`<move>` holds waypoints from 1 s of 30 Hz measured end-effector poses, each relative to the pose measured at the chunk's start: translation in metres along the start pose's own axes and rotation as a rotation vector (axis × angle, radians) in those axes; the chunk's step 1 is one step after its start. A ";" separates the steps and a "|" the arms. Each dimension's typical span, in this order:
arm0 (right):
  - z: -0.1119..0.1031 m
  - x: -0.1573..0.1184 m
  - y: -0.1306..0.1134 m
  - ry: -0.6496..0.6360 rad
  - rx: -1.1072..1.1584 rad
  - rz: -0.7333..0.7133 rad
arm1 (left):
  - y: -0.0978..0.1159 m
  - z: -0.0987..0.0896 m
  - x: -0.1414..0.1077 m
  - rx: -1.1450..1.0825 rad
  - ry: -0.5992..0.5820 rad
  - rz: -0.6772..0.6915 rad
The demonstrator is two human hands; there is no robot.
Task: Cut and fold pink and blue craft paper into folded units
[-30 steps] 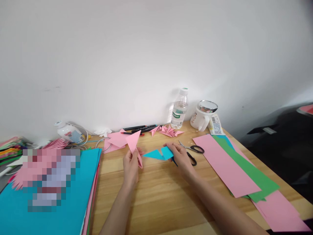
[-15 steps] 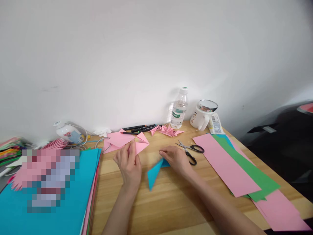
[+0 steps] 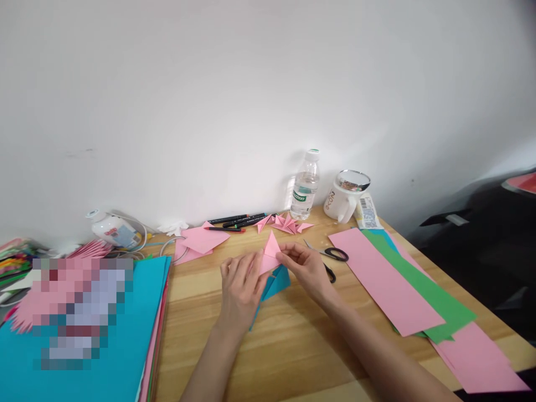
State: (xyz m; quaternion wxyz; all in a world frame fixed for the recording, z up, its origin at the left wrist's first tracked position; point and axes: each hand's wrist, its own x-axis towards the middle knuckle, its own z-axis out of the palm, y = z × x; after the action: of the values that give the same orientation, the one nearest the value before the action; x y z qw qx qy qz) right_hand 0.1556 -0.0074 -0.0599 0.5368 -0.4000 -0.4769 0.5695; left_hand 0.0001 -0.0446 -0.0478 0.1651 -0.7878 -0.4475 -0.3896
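Note:
Between my two hands is a piece of folded pink paper, its pointed tip facing up. My left hand grips its left side, fingers bent over it. On its right edge, my right hand pinches it between thumb and fingers. Just below lies a folded blue paper on the wooden table, partly covered by my left hand. Scissors with black handles lie right beside my right hand, one handle partly hidden by it.
Several folded pink pieces lie near a water bottle and a white mug. Black pens rest by the wall. Pink and green strips lie at the right, a blue paper stack at the left.
My left hand has moved right, bringing the folded pink paper to the middle. My right hand has let go of the blue paper and now holds the pink one too.

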 end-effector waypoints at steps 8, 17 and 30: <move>0.003 -0.002 -0.003 0.051 -0.038 -0.090 | -0.006 0.006 -0.006 -0.138 0.016 -0.197; 0.000 -0.003 -0.007 0.041 -0.056 -0.093 | -0.010 0.016 -0.011 -0.414 -0.028 -0.295; 0.002 -0.004 -0.002 0.015 -0.012 -0.147 | 0.000 -0.010 0.009 -1.119 -0.243 -0.990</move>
State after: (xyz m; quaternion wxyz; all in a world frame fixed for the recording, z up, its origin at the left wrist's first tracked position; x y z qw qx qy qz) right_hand 0.1545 -0.0115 -0.0579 0.5783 -0.3713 -0.5043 0.5229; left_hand -0.0015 -0.0455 -0.0341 -0.5042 -0.4986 -0.4994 -0.4979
